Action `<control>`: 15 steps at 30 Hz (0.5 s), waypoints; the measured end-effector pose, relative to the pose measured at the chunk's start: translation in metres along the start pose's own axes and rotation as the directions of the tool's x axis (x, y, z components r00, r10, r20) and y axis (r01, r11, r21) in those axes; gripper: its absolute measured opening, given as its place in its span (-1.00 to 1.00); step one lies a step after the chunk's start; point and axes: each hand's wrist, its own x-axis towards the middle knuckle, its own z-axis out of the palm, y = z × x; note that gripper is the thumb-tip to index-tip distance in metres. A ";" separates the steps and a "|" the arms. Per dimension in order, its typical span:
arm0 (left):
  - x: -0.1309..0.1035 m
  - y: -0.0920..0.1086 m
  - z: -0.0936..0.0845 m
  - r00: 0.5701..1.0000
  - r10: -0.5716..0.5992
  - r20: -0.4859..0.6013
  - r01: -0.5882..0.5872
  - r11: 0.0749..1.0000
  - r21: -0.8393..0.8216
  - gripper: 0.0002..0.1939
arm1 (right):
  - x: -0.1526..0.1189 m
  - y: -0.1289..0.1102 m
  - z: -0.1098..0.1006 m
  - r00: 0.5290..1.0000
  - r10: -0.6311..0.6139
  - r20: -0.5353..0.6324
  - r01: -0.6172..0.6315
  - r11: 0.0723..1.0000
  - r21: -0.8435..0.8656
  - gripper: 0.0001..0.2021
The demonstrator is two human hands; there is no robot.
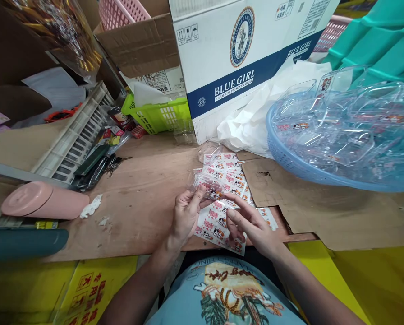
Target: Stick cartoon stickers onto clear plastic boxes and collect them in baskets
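Note:
A small clear plastic box [208, 183] with a cat sticker on it is gripped in my left hand [187, 212], thumb on top. My right hand [249, 221] is beside it, index finger reaching to the box's right edge, the other fingers bent and apart. Under both hands lie overlapping sticker sheets [218, 225] printed with cats and pink lettering. Just beyond the held box, another clear plastic piece [210, 151] rests at the top of the sheets.
A blue basket [273, 140] heaped with clear plastic boxes stands at right on cardboard [323, 216]. Behind are a white beer carton [218, 58] and a green basket [158, 115]. A pink tumbler [46, 200] lies at left, near keys [112, 164].

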 end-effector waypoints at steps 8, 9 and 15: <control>-0.004 0.001 0.008 0.997 0.066 -0.037 -0.065 0.997 0.031 -0.81 | 0.010 0.001 -0.002 0.821 -0.463 -0.333 0.208 0.787 -0.581 -0.34; -0.006 0.001 0.012 0.999 0.052 -0.014 -0.051 0.998 0.046 -0.81 | 0.013 0.000 0.000 0.825 -0.462 -0.327 0.228 0.800 -0.555 -0.26; -0.019 0.006 0.038 0.989 -0.008 0.149 -0.002 0.998 0.065 -0.82 | 0.014 -0.039 -0.007 0.699 -0.680 -0.221 0.405 0.631 -0.662 -0.53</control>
